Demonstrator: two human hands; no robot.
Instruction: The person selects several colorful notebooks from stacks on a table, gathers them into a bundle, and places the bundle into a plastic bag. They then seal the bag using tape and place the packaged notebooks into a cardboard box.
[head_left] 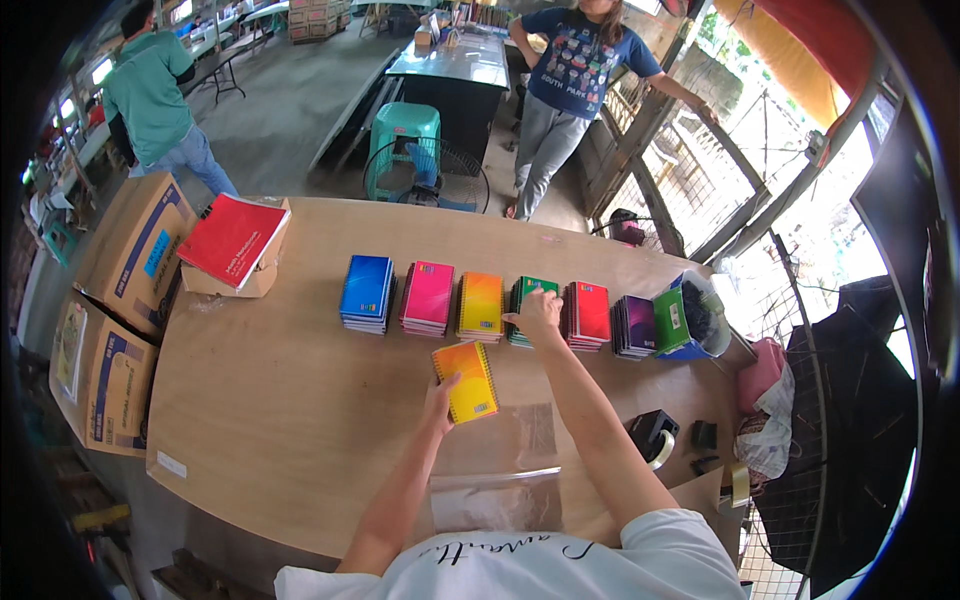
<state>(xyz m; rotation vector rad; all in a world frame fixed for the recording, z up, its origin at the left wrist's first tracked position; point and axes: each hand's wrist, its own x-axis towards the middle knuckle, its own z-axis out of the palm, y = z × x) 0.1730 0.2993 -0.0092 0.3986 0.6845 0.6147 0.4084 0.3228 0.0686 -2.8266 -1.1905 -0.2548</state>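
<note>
My left hand point(440, 403) is closed around the left edge of a yellow-orange spiral notebook point(468, 380), held tilted above the table; I cannot tell whether others lie under it. My right hand point(538, 315) reaches forward to the stack of green notebooks point(528, 287), thumb and fingers gripping at the top one. In the same row stand stacks of blue point(367, 287), pink point(428, 293), orange-yellow point(481, 303), red point(587, 311) and purple notebooks point(634, 325). Clear plastic bags point(497, 497) lie on the table close to my body.
A red notebook pile point(234, 240) sits in a cut carton at the far left, beside cardboard boxes point(135, 255). A green-and-blue bin point(672, 318) ends the row on the right. A black tape dispenser point(652, 432) stands nearer. A fan point(425, 175) and two people are beyond the table point(290, 390).
</note>
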